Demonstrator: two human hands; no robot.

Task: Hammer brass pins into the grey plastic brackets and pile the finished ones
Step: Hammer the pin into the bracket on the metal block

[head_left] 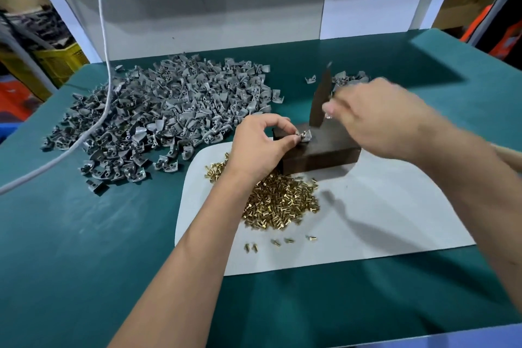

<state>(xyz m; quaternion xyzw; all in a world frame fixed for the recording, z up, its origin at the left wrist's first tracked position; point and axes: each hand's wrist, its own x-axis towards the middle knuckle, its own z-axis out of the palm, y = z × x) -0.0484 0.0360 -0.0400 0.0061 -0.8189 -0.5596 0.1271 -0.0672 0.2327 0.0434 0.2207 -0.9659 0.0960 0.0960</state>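
My left hand [261, 144] pinches a small grey plastic bracket [305, 136] with a pin in it on top of a dark metal block [324, 150]. Blurred from motion, my right hand [375, 118] grips a dark hammer [320, 102] whose head stands just above the block, right of the bracket. Loose brass pins [279, 203] lie heaped on a white sheet [381, 215] in front of the block. A big pile of grey brackets [169, 110] covers the table to the left. A few more brackets [350, 79] lie behind my right hand.
The green table top [99, 248] holds everything. A white cord [104, 45] hangs down across the left pile. A white back panel [226, 8] closes off the rear. A yellow crate [59, 62] stands off the table at far left.
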